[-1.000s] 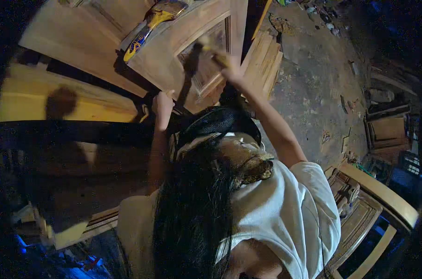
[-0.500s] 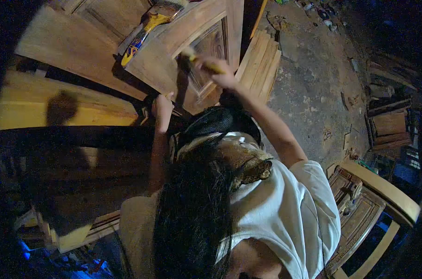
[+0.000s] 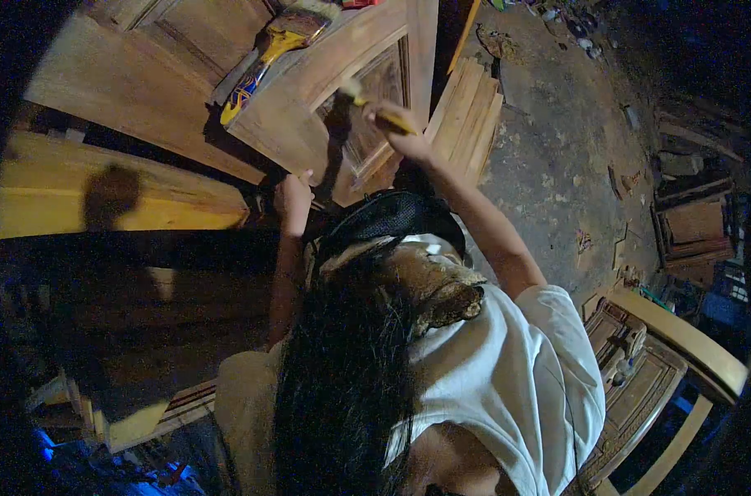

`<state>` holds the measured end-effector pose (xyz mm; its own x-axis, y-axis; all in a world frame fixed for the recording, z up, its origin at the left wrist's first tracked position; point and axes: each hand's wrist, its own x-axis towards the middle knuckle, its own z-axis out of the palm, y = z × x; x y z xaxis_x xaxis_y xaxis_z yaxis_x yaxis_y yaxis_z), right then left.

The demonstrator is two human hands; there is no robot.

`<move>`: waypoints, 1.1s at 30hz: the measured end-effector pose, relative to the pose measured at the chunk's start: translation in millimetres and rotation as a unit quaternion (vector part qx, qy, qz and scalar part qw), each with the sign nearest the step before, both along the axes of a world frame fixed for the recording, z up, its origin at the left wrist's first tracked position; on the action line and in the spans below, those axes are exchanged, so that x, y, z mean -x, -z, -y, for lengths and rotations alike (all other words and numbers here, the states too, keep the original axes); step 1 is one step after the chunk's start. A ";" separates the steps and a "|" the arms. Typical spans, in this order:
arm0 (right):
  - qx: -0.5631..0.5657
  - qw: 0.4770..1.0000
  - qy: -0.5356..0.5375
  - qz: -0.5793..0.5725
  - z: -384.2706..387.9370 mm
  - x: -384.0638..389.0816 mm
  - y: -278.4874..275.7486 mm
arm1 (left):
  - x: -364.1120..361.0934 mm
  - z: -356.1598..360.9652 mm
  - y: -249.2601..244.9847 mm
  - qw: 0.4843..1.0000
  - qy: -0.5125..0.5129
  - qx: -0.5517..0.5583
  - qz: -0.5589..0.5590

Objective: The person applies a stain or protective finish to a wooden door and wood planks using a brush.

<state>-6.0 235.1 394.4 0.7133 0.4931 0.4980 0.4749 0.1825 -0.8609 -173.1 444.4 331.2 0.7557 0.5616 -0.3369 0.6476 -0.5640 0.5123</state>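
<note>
My right hand (image 3: 406, 137) is raised and closed around a small yellow-handled brush (image 3: 365, 102). Its bristles rest on the recessed carved field of a wooden door panel (image 3: 289, 132) lying tilted in front of me. My left hand (image 3: 293, 198) grips the panel's lower edge, fingers curled over it. A larger brush (image 3: 274, 48) with a yellow and blue handle lies loose on the panel's upper frame, away from both hands. My hair, a mask and a white sleeve fill the lower middle of the view.
A stack of wooden slats (image 3: 468, 103) leans right of the panel. A pale yellow plank (image 3: 102, 202) lies at the left. A carved wooden chair (image 3: 669, 355) stands at the lower right, and wooden frames (image 3: 694, 227) sit on the dusty floor (image 3: 557, 157).
My right hand has shifted a little down and right while the small brush stroked across the carved field. My left hand has kept its grip on the panel edge.
</note>
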 end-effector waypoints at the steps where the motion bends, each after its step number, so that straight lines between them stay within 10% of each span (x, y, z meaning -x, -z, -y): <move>1: 0.077 0.995 -0.051 0.027 -0.3 7.2 -6.8 | -0.8 -0.1 0.1 1.000 -0.002 0.000 0.000; 6: -0.042 0.999 -0.025 0.003 35.6 -48.7 -0.6 | 1.6 0.9 -5.9 1.000 0.007 0.009 0.016; 8: 0.080 0.977 0.177 -0.087 41.4 -71.4 8.7 | 1.9 2.1 -7.2 1.000 0.009 0.002 0.019; 13: -0.049 0.996 -0.058 -0.055 6.0 -2.7 -16.2 | 2.2 2.0 -9.8 1.000 -0.002 0.010 0.023; 15: 0.181 0.974 -0.133 -0.008 -0.8 13.8 -38.5 | 6.0 -4.4 3.4 0.997 0.030 0.031 0.061; 18: -0.003 0.997 -0.079 -0.021 14.7 -24.6 -5.0 | 2.9 -7.3 15.9 0.999 0.004 0.024 0.027; 23: 0.062 0.986 0.156 -0.001 25.9 -45.4 -15.0 | 2.9 -3.6 7.0 0.999 -0.003 0.015 0.037; 26: 0.020 0.993 -0.112 0.034 9.6 -5.8 -15.3 | 3.8 -1.3 2.0 0.999 0.006 0.025 0.037; 30: 0.109 0.985 -0.133 0.010 1.3 11.3 -14.4 | 3.4 2.4 -14.9 0.999 0.005 0.026 0.025; 33: 0.033 0.997 0.058 -0.033 19.0 -30.0 9.4 | 2.8 1.5 -12.1 1.000 0.009 0.014 0.019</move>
<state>24.1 216.1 385.0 0.7977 0.4359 0.4168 0.4306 0.0722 -0.8996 -175.9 442.9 343.3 0.7785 0.5380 -0.3232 0.6168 -0.5609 0.5522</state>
